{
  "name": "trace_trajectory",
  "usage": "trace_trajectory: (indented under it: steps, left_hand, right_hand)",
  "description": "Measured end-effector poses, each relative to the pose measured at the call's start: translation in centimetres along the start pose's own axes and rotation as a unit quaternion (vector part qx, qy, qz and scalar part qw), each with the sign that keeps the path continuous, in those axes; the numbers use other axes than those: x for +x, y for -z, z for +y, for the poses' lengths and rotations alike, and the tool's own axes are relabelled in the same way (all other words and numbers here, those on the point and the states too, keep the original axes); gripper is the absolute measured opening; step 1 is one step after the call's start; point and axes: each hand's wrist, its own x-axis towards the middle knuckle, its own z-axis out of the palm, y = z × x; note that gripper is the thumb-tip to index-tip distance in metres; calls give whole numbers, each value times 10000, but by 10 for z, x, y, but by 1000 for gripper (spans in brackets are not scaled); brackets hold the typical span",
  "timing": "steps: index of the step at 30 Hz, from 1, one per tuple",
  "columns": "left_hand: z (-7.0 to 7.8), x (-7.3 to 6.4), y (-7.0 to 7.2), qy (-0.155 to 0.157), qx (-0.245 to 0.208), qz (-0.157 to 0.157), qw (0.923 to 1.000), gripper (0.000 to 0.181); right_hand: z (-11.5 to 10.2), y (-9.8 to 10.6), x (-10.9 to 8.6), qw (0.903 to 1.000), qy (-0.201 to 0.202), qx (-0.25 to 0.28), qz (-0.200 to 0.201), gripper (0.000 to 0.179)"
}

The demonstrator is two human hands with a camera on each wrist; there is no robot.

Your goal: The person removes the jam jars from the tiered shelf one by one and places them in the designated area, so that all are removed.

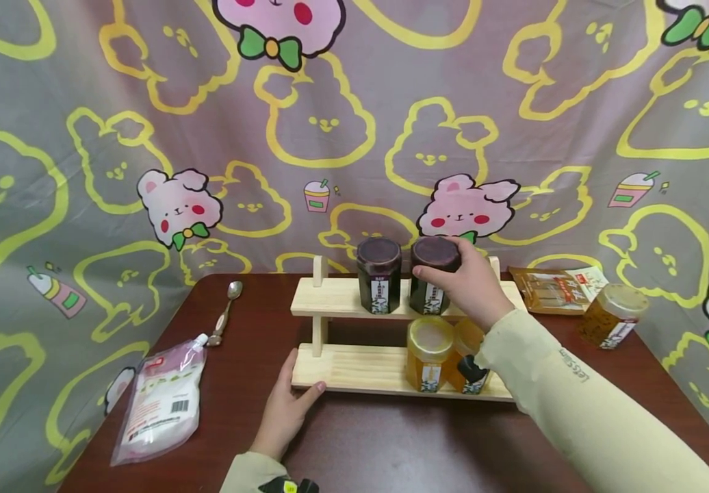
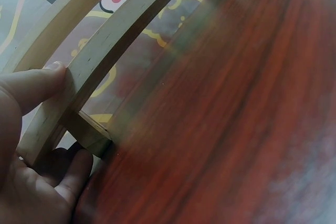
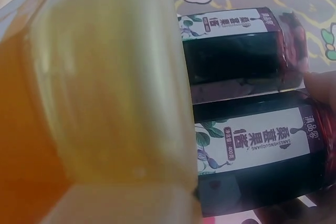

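Observation:
A two-tier wooden rack (image 1: 354, 366) stands on the table. My left hand (image 1: 285, 414) grips the left end of its lower board; the left wrist view shows the thumb on the board's edge and fingers curled beneath. On the upper board, my right hand (image 1: 476, 286) holds a dark jam jar (image 1: 426, 291) around its lid, thumb in front. Another dark jam jar (image 1: 379, 291) stands just left of it. Below my right forearm, two amber jars (image 1: 430, 352) sit on the lower board, one partly hidden by the sleeve. An amber jar (image 3: 115, 77) fills the left of the right wrist view.
A clear spouted pouch (image 1: 166, 404) with white contents lies on the left, near a spoon (image 1: 227, 311). Behind the rack on the right lies a brown packet (image 1: 548, 289), beside another amber jar (image 1: 613, 316). A patterned curtain (image 1: 342, 185) hangs behind the table.

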Motion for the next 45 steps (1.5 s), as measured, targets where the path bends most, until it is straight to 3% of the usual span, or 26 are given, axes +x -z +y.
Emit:
trace_trajectory:
  steps: [6,18,25,45]
  left_hand:
    - [0,0,0,22,-25,-36,10000,90]
    - [0,-1,1,-23,-14,-5,10000,90]
    - [0,-2,1,4,-36,-5,10000,90]
    - [1,-3,0,-39,-215,-40,9998,91]
  right_hand:
    - [5,9,-5,9998,78,-207,21,94]
    - [13,26,-12,9999,118,-88,-74,93]
    - [17,38,-16,9986,168,-492,-101,95]
    - [29,62,-25,9984,228,-515,-109,95]
